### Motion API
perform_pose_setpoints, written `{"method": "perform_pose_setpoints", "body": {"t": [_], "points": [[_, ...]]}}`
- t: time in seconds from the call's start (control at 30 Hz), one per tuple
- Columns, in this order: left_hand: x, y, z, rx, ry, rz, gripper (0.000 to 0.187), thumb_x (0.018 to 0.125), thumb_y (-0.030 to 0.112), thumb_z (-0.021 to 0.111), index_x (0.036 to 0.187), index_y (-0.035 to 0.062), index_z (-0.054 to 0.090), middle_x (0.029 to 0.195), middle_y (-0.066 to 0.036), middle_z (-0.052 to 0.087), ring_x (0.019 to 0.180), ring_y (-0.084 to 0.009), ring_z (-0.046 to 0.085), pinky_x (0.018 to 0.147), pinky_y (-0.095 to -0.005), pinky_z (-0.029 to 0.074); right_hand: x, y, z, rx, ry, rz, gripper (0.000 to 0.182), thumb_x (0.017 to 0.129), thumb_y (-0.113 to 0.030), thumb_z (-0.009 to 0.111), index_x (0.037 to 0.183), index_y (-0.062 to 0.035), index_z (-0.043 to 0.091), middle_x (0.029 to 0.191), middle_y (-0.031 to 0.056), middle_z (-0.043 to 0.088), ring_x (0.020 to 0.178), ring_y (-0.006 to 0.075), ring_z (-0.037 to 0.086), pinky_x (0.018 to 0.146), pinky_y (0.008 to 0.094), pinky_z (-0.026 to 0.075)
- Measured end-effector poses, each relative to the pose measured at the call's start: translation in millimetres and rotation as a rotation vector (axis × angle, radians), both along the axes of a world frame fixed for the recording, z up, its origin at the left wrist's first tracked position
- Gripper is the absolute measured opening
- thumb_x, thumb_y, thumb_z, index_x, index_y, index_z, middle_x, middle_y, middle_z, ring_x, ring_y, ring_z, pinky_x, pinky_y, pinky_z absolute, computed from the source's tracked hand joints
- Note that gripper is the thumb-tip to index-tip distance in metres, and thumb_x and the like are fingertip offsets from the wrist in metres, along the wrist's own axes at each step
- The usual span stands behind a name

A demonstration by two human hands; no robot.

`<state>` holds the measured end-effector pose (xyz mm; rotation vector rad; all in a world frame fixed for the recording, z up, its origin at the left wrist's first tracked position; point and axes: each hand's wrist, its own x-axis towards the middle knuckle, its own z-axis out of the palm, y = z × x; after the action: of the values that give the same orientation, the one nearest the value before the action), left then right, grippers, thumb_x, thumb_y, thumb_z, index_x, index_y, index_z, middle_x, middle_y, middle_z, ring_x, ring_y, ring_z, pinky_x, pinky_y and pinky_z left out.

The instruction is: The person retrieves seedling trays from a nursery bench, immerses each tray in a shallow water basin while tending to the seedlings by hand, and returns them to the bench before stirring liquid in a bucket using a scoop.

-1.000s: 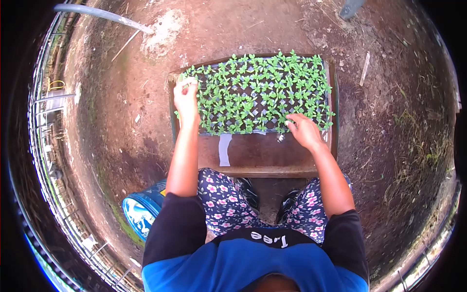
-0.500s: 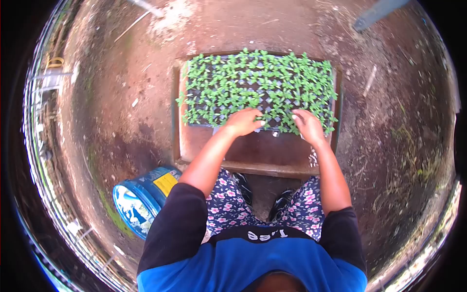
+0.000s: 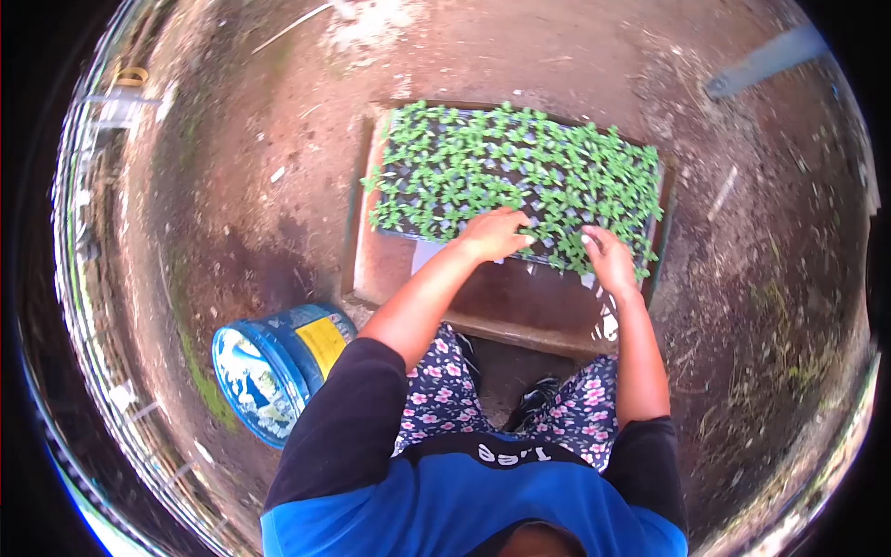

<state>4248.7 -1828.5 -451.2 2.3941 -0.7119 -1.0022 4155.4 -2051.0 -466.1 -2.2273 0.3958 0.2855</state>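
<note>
A dark cell tray full of small green seedlings [image 3: 520, 167] lies on the far part of a brown wooden table [image 3: 483, 288]. My left hand [image 3: 499, 234] is at the tray's near edge, left of its middle, fingers bent inward among the leaves. To its right, my right hand [image 3: 607, 255] is over the near edge, with thumb and fingers drawn together. What either hand holds, if anything, is too small to make out. White bits lie on the table beside my right wrist.
A blue bucket [image 3: 278, 367] with a yellow label lies on its side at the left, on bare soil. A grey post [image 3: 766, 63] stands at the upper right. A thin stick [image 3: 292, 28] lies on the ground at the upper left.
The view has shifted and tilted, so tray and table appear farther right and slightly turned. Both hands remain at the tray's near edge, with little change relative to it.
</note>
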Motion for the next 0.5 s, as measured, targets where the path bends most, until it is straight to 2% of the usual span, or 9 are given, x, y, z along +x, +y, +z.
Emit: {"method": "perform_pose_setpoints", "body": {"t": [0.13, 0.2, 0.33, 0.47, 0.5], "points": [[-1, 2, -11, -0.092, -0.038, -0.006, 0.041, 0.079, 0.037, 0.056, 0.109, 0.0083, 0.054, 0.101, -0.013, 0.055, 0.097, -0.0266, 0.054, 0.081, -0.0351, 0.043, 0, -4, -2, -0.079, -0.059, 0.058, 0.027, 0.082, -0.028, 0.051, 0.099, -0.0092, 0.06, 0.101, 0.0102, 0.059, 0.091, 0.027, 0.057, 0.079, 0.0348, 0.044], [-1, 3, -7, -0.06, 0.01, 0.005, 0.041, 0.079, 0.036, 0.057, 0.109, 0.007, 0.054, 0.101, -0.013, 0.055, 0.094, -0.0255, 0.055, 0.08, -0.0341, 0.044, -1, -3, -2, -0.067, -0.053, 0.034, 0.027, 0.082, -0.028, 0.052, 0.099, -0.0087, 0.06, 0.101, 0.01, 0.059, 0.091, 0.0271, 0.057, 0.079, 0.035, 0.044], [-1, 2, -3, -0.023, 0.035, 0.04, 0.041, 0.079, 0.034, 0.057, 0.109, 0.0068, 0.054, 0.1, -0.013, 0.056, 0.09, -0.0253, 0.055, 0.077, -0.0334, 0.044, 3, 0, 11, -0.02, 0.097, -0.015, 0.027, 0.082, -0.029, 0.052, 0.1, -0.0101, 0.059, 0.1, 0.0105, 0.059, 0.091, 0.0279, 0.057, 0.079, 0.0351, 0.044], [4, 8, -5, -0.069, 0.065, 0.059, 0.039, 0.079, 0.033, 0.059, 0.108, 0.0073, 0.055, 0.098, -0.013, 0.057, 0.088, -0.0237, 0.056, 0.076, -0.0327, 0.044, 4, -11, 0, 0.013, -0.036, -0.043, 0.026, 0.081, -0.026, 0.053, 0.1, -0.0096, 0.06, 0.099, 0.0118, 0.06, 0.091, 0.0276, 0.057, 0.08, 0.0347, 0.044], [11, 11, -3, -0.087, 0.073, 0.085, 0.038, 0.079, 0.032, 0.059, 0.107, 0.0074, 0.055, 0.097, -0.012, 0.057, 0.087, -0.0231, 0.056, 0.076, -0.0323, 0.044, 4, -19, -1, -0.015, -0.078, -0.131, 0.026, 0.081, -0.026, 0.053, 0.1, -0.0092, 0.06, 0.099, 0.012, 0.06, 0.091, 0.0265, 0.057, 0.081, 0.0338, 0.044]]}}
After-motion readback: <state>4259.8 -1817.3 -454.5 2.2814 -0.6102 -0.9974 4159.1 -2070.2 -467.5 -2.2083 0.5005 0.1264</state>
